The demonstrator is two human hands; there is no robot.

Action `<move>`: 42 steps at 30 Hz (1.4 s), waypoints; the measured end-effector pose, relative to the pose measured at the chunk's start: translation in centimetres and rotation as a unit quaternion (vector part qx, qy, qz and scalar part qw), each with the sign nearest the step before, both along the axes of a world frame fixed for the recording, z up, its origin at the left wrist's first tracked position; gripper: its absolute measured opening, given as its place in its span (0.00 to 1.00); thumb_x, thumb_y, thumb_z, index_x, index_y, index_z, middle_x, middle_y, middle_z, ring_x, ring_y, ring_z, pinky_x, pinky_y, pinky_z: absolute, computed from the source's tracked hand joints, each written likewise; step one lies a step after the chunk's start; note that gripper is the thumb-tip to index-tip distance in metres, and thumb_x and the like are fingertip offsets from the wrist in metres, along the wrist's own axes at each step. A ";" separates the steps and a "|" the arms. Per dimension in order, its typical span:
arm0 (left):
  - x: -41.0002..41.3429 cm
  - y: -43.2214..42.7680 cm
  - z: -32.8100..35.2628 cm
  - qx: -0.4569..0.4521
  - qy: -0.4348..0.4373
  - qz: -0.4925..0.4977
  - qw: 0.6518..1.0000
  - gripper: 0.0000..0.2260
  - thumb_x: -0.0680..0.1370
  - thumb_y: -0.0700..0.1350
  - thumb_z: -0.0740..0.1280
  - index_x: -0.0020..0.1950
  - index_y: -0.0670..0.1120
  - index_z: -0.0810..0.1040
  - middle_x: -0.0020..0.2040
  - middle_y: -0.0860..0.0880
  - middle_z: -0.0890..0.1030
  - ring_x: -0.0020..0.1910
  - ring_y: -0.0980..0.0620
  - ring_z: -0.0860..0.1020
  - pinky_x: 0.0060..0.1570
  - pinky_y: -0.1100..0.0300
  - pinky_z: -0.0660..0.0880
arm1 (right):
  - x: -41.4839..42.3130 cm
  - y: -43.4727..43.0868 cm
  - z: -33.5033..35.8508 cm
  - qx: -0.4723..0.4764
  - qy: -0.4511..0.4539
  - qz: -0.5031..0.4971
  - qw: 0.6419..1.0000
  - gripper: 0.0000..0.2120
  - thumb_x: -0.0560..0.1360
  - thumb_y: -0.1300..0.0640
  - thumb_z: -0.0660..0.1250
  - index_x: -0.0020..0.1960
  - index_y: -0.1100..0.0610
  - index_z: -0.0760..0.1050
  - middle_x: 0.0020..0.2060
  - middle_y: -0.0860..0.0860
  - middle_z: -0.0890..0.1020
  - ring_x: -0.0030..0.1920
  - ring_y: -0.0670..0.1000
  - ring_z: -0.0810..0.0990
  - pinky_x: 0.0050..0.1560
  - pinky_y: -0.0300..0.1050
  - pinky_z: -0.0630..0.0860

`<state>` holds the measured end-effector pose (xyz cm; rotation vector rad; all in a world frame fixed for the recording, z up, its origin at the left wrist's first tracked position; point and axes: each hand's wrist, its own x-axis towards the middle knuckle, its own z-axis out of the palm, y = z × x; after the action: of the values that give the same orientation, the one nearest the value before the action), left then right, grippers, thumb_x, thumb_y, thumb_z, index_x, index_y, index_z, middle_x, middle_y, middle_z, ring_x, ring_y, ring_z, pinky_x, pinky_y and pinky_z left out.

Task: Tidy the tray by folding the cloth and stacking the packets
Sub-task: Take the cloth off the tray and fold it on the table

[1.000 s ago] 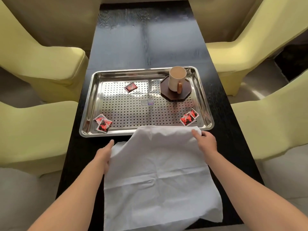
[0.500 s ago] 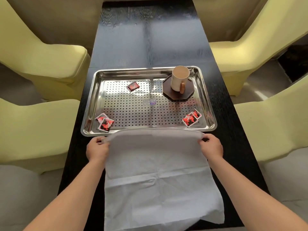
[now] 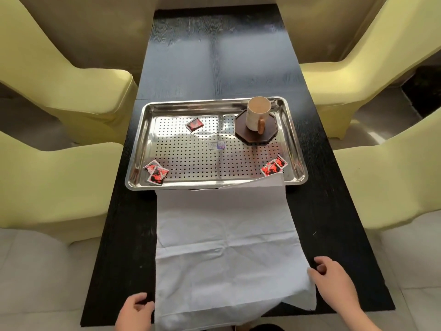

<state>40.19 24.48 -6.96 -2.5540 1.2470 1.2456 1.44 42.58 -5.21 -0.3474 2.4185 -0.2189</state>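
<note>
Both hands have left the cloth's far edge by the tray and dropped back to its near corners since the earlier frames, and the cloth [image 3: 224, 247] now lies spread flat on the tabletop [image 3: 322, 211] instead of being lifted. Its far right corner rides up over the tray's near rim; its near edge hangs past the tabletop edge on the side away from the tray. The left hand [image 3: 134, 314] sits just beside the near left corner with the fingers curled loosely, the grip empty as far as can be seen. The right hand [image 3: 333, 280] rests at the cloth's right edge, thumb touching the fabric, fingers partly open; whether it has pinched the edge I cannot tell.

The tray [image 3: 299, 168] holds five red packets: two overlapping packets [image 3: 156, 174] in its near left corner, a second pair [image 3: 274, 166] in its near right corner, and a single packet [image 3: 194, 124] toward its far left. A mug [image 3: 257, 115] stands on a dark coaster [image 3: 256, 137] in the far right of the tray.

The likely trouble is the corner lying on the tray rim. Folding from the near edge could drag it across the second pair and scatter them, or leave the fold skewed. The overhanging near edge could also slide off if only one hand takes hold.
</note>
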 end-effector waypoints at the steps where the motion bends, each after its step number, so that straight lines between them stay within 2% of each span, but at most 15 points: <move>1: 0.1 1.1 -0.2 0.011 0.002 0.012 1.000 0.15 0.72 0.36 0.74 0.58 0.38 0.80 0.40 0.45 0.78 0.41 0.47 0.76 0.56 0.51 0.73 | 0.3 0.4 0.0 0.000 -0.004 0.015 1.000 0.23 0.78 0.50 0.70 0.71 0.52 0.72 0.54 0.47 0.78 0.49 0.45 0.77 0.51 0.45 0.79; 5: -0.2 3.0 0.1 0.026 0.032 0.017 0.999 0.15 0.74 0.41 0.74 0.58 0.39 0.79 0.47 0.43 0.78 0.48 0.45 0.76 0.58 0.48 0.72 | 1.3 0.5 0.2 -0.027 -0.036 0.046 0.998 0.22 0.79 0.49 0.67 0.71 0.54 0.70 0.44 0.46 0.79 0.44 0.46 0.79 0.49 0.48 0.80; 10: 0.0 3.9 0.9 0.041 0.060 0.040 0.997 0.23 0.73 0.37 0.74 0.66 0.40 0.74 0.53 0.45 0.76 0.52 0.43 0.76 0.58 0.45 0.76 | 1.6 0.6 0.5 -0.066 -0.110 -0.010 0.992 0.26 0.77 0.56 0.71 0.73 0.54 0.67 0.43 0.46 0.78 0.44 0.46 0.78 0.42 0.45 0.75; 14: 0.0 4.4 1.5 0.059 0.072 0.038 0.995 0.22 0.71 0.30 0.70 0.64 0.40 0.75 0.48 0.42 0.80 0.45 0.39 0.80 0.48 0.43 0.81 | 1.9 1.8 1.1 -0.078 -0.129 -0.028 0.988 0.34 0.75 0.60 0.73 0.77 0.54 0.62 0.41 0.47 0.78 0.42 0.46 0.78 0.39 0.42 0.74; 17: 0.3 3.7 2.3 0.046 0.117 0.060 0.990 0.19 0.73 0.25 0.66 0.61 0.38 0.75 0.47 0.39 0.80 0.44 0.39 0.80 0.41 0.44 0.82 | 2.3 2.8 1.0 -0.069 -0.122 -0.053 0.989 0.35 0.75 0.58 0.74 0.77 0.52 0.62 0.43 0.52 0.82 0.44 0.51 0.82 0.49 0.51 0.81; 18: 0.6 3.4 2.5 0.038 0.126 0.060 0.989 0.19 0.73 0.24 0.66 0.61 0.39 0.75 0.47 0.39 0.80 0.44 0.39 0.80 0.40 0.44 0.82 | 2.6 3.1 1.0 -0.065 -0.126 -0.061 0.988 0.35 0.74 0.58 0.74 0.77 0.51 0.62 0.43 0.53 0.83 0.44 0.52 0.83 0.52 0.53 0.82; 20: 1.3 3.0 3.0 0.023 0.144 0.047 0.988 0.22 0.72 0.23 0.66 0.61 0.43 0.74 0.45 0.37 0.81 0.43 0.36 0.81 0.42 0.40 0.82 | 3.1 3.7 1.0 -0.066 -0.127 -0.079 0.986 0.35 0.74 0.59 0.75 0.76 0.50 0.63 0.42 0.54 0.84 0.42 0.53 0.84 0.47 0.50 0.82; 23: 2.4 2.7 3.8 0.013 0.186 0.032 0.982 0.25 0.72 0.22 0.66 0.60 0.48 0.74 0.42 0.33 0.79 0.37 0.34 0.80 0.41 0.41 0.82 | 4.5 4.4 1.3 -0.081 -0.111 -0.105 0.985 0.32 0.74 0.59 0.74 0.73 0.47 0.65 0.40 0.55 0.85 0.38 0.53 0.85 0.36 0.45 0.79; 26: 3.3 2.4 4.6 0.038 0.215 0.019 0.976 0.16 0.74 0.24 0.63 0.54 0.39 0.80 0.48 0.32 0.77 0.35 0.37 0.78 0.41 0.45 0.82 | 6.2 5.1 1.6 -0.124 -0.104 -0.136 0.977 0.20 0.76 0.62 0.71 0.64 0.48 0.71 0.44 0.58 0.84 0.36 0.54 0.82 0.31 0.45 0.75; 28: 3.8 2.4 4.8 0.059 0.223 0.013 0.973 0.12 0.76 0.24 0.62 0.50 0.35 0.81 0.52 0.31 0.77 0.34 0.38 0.78 0.38 0.47 0.82 | 7.1 5.8 1.7 -0.143 -0.091 -0.153 0.974 0.11 0.77 0.63 0.69 0.56 0.51 0.74 0.38 0.58 0.82 0.33 0.54 0.78 0.30 0.45 0.74; 31: 4.6 2.5 5.1 0.082 0.229 0.010 0.970 0.10 0.76 0.25 0.62 0.49 0.34 0.81 0.51 0.32 0.78 0.33 0.39 0.78 0.36 0.50 0.80 | 8.2 6.9 1.7 -0.143 -0.080 -0.152 0.975 0.02 0.77 0.62 0.70 0.48 0.56 0.78 0.41 0.57 0.80 0.39 0.56 0.78 0.37 0.52 0.79; 35: 5.0 2.5 5.7 0.081 0.234 0.036 0.968 0.10 0.78 0.28 0.61 0.51 0.36 0.80 0.51 0.35 0.78 0.40 0.39 0.79 0.39 0.48 0.80 | 9.2 7.9 2.2 -0.155 -0.099 -0.162 0.970 0.02 0.76 0.60 0.72 0.47 0.57 0.80 0.46 0.55 0.82 0.48 0.57 0.80 0.48 0.56 0.80; 36: 5.1 2.6 5.7 0.076 0.240 0.046 0.967 0.09 0.79 0.29 0.61 0.52 0.37 0.80 0.53 0.36 0.78 0.43 0.38 0.80 0.41 0.47 0.80 | 9.2 8.0 2.5 -0.169 -0.102 -0.175 0.965 0.02 0.76 0.61 0.72 0.47 0.57 0.80 0.47 0.56 0.82 0.48 0.56 0.80 0.49 0.55 0.80; 39: 5.1 3.0 5.6 0.035 0.275 0.078 0.958 0.09 0.80 0.32 0.62 0.56 0.39 0.80 0.57 0.39 0.79 0.51 0.37 0.81 0.46 0.47 0.80 | 9.0 7.7 3.2 -0.213 -0.152 -0.247 0.933 0.02 0.78 0.62 0.70 0.50 0.60 0.80 0.48 0.58 0.83 0.49 0.57 0.82 0.40 0.49 0.81; 42: 4.8 3.2 5.6 -0.004 0.313 0.139 0.940 0.10 0.81 0.35 0.60 0.56 0.38 0.79 0.56 0.40 0.79 0.53 0.37 0.80 0.52 0.45 0.78 | 8.3 6.9 3.5 -0.262 -0.214 -0.302 0.891 0.08 0.80 0.67 0.63 0.54 0.64 0.80 0.49 0.62 0.85 0.51 0.61 0.84 0.45 0.52 0.83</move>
<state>45.04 27.72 -1.37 -2.4811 0.9540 2.2407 9.70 49.52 -1.73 0.2268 1.9209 -1.1146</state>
